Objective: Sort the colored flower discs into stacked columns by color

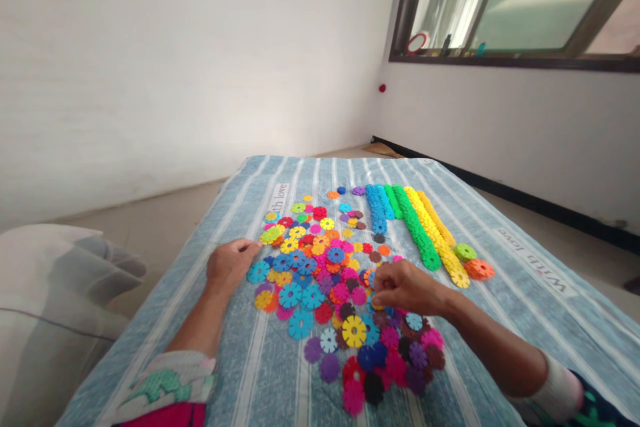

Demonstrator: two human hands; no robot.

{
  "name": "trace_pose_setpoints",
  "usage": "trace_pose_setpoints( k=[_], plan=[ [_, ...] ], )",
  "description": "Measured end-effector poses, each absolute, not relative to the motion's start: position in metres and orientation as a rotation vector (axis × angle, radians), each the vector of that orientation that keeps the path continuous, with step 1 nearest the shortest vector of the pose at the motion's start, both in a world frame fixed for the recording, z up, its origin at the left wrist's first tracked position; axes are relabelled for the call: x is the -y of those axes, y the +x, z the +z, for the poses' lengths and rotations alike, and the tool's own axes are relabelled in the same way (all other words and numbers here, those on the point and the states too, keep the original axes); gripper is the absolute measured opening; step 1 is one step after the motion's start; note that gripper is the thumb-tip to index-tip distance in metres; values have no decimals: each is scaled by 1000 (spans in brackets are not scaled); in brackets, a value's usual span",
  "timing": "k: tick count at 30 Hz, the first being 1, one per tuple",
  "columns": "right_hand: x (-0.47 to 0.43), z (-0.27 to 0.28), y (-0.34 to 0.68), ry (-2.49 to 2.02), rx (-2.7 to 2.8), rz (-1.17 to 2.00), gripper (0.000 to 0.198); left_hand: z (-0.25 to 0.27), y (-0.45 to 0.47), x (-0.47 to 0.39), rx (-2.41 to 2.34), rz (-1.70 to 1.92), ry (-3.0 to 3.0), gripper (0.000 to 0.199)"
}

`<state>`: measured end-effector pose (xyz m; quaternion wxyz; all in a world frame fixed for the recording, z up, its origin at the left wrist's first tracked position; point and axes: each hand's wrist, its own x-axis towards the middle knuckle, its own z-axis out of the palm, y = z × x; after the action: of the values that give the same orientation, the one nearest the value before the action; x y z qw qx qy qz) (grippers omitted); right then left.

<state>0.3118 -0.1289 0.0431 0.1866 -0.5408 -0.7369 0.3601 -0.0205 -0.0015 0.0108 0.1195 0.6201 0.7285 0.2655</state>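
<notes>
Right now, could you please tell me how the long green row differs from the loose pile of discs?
The long green row is one colour; the loose pile mixes many. The long green row forms a tidy line, while the loose pile spreads broadly. Both lie on the striped cloth.

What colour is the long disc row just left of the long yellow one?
Green; the long disc row shows best in the head view.

heaped loose, overlapping, mostly flat, colours mixed: notched plastic discs (351, 325). lined up right of heap in long overlapping rows: blue discs (376, 210), green discs (415, 230), yellow discs (431, 232). bunched by yellow's near end: lime discs (465, 253), orange discs (479, 270).
</notes>
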Motion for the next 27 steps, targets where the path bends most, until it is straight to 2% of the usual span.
trace_pose_setpoints(
  k=[5,16,22,27],
  plan=[
    [96,37,308,-1682,1951,769,15,11,-22,0,-2143,758,1796,43],
    [57,19,285,-1932,2044,604,8,7,-24,-3,-2118,773,1805,40],
    [55,23,285,-1993,2180,550,31,6,-24,-3,-2122,779,1804,41],
    [54,27,285,-1974,2279,582,37,8,-24,-2,-2108,776,1825,41]
  ],
)
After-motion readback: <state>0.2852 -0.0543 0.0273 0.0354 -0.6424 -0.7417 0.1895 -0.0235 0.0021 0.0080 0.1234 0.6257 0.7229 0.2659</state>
